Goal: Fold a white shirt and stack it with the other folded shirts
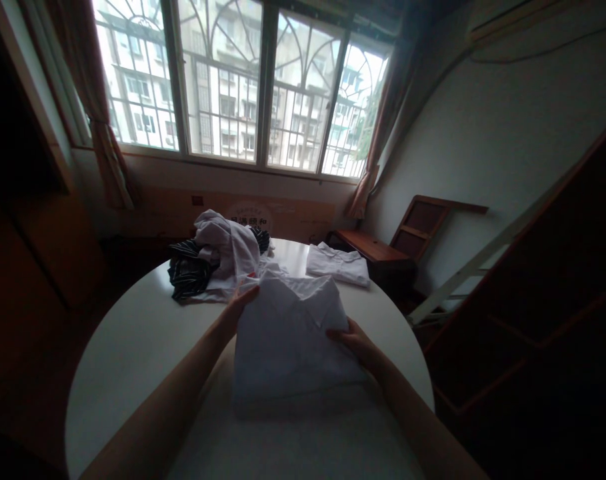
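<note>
A white collared shirt (pixel 293 347), folded into a rough rectangle, is in front of me over the round white table (pixel 117 373), its collar towards the window. My left hand (pixel 243 298) grips its upper left edge near the collar. On the other side, my right hand (pixel 350 337) closes on its right edge, thumb on top and the other fingers mostly hidden. Behind it to the right lies a folded white shirt (pixel 339 263). To the left at the back is a loose heap of crumpled white clothes (pixel 227 250) with dark striped cloth (pixel 189 275) beneath.
A brown wooden bench (pixel 370 245) stands beyond the table's right side. A pale ladder (pixel 457 287) leans by the right wall. Under the barred window (pixel 223 100) is a cardboard panel (pixel 303 212). Curtains (pixel 105 147) hang at the window's sides.
</note>
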The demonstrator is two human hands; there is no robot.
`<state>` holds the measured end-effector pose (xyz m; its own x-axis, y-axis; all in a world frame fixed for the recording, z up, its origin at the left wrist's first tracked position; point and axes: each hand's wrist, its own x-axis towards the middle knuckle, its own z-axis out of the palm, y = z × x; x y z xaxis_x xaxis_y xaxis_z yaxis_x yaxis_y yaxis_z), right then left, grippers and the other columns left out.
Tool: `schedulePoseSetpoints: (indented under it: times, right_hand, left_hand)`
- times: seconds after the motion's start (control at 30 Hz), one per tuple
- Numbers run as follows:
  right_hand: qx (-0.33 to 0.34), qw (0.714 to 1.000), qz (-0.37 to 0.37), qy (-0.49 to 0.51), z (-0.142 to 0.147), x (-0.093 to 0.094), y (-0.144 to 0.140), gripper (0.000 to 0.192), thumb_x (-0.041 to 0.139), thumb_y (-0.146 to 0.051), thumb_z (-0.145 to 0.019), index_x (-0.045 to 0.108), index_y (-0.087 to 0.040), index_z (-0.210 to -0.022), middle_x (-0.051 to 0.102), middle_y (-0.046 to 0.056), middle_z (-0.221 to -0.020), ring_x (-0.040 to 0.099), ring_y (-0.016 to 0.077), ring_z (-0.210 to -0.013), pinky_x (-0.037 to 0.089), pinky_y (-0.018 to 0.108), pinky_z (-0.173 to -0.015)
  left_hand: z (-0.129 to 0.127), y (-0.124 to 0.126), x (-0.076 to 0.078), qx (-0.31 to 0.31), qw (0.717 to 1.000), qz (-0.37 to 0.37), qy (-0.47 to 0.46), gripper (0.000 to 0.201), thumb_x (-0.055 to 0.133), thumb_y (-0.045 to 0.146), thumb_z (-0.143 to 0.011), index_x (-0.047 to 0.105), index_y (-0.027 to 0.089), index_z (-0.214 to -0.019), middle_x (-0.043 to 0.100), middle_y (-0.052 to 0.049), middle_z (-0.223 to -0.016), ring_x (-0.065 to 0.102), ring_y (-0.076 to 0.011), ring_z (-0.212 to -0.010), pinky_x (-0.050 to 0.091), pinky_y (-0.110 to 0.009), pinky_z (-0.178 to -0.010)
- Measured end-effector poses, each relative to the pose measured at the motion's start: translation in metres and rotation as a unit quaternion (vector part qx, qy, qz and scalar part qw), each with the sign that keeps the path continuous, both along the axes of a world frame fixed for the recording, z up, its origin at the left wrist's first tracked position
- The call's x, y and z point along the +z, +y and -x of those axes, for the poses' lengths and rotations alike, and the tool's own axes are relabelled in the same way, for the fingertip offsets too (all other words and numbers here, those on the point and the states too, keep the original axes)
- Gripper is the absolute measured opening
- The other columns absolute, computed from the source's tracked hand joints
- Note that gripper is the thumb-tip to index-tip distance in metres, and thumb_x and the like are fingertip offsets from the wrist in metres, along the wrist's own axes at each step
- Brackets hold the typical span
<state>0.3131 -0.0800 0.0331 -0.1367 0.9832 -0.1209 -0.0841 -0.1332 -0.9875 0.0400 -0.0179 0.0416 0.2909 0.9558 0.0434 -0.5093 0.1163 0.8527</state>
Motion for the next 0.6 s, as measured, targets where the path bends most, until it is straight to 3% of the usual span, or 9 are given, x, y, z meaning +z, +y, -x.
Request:
schedulePoseSetpoints:
  times: [0.13, 0.23, 0.4, 0.6]
  right_hand:
    - [0.031, 0.998, 0.025, 0.053, 0.0, -0.001, 0.0, 0.044, 0.069, -0.03, -0.06, 0.059, -0.016, -0.101, 0.068, 0.01, -0.096, 0.063, 0.0294, -0.088, 0.048, 0.042, -0.079]
    - [0.046, 0.992, 0.039, 0.108, 0.004, 0.002, 0.0, 0.042, 0.056, -0.044, -0.072, 0.059, -0.017, -0.105, 0.068, 0.009, -0.096, 0.062, 0.0288, -0.091, 0.047, 0.042, -0.081]
    - [-0.029, 0.995, -0.001, 0.099, 0.012, 0.011, 0.001, 0.042, 0.051, -0.049, -0.075, 0.059, -0.022, -0.106, 0.065, 0.006, -0.104, 0.058, 0.0272, -0.1, 0.046, 0.038, -0.082]
    - [-0.061, 0.996, -0.032, 0.063, 0.012, 0.015, 0.002, 0.043, 0.049, -0.054, -0.073, 0.06, -0.021, -0.098, 0.067, 0.008, -0.097, 0.061, 0.0277, -0.091, 0.048, 0.037, -0.07]
  left_hand:
    - [0.005, 0.004, -0.002, 0.013, 1.0, 0.001, -0.002, 0.046, 0.074, 0.03, -0.058, 0.056, 0.016, -0.098, 0.064, -0.002, -0.072, 0.059, -0.0138, -0.057, 0.046, -0.023, -0.055]
    - [0.003, 0.005, -0.01, 0.006, 1.0, -0.001, 0.005, 0.039, 0.073, 0.03, -0.059, 0.056, 0.017, -0.09, 0.063, 0.0, -0.069, 0.059, -0.0129, -0.057, 0.044, -0.022, -0.054]
    - [-0.004, 0.0, -0.017, -0.014, 1.0, 0.007, 0.011, 0.039, 0.072, 0.032, -0.06, 0.055, 0.017, -0.092, 0.061, -0.001, -0.071, 0.059, -0.0136, -0.06, 0.044, -0.023, -0.056]
    - [-0.003, -0.003, -0.016, -0.052, 0.998, 0.019, -0.019, 0.029, 0.068, 0.028, -0.063, 0.055, 0.018, -0.087, 0.058, 0.002, -0.068, 0.057, -0.013, -0.06, 0.043, -0.023, -0.055]
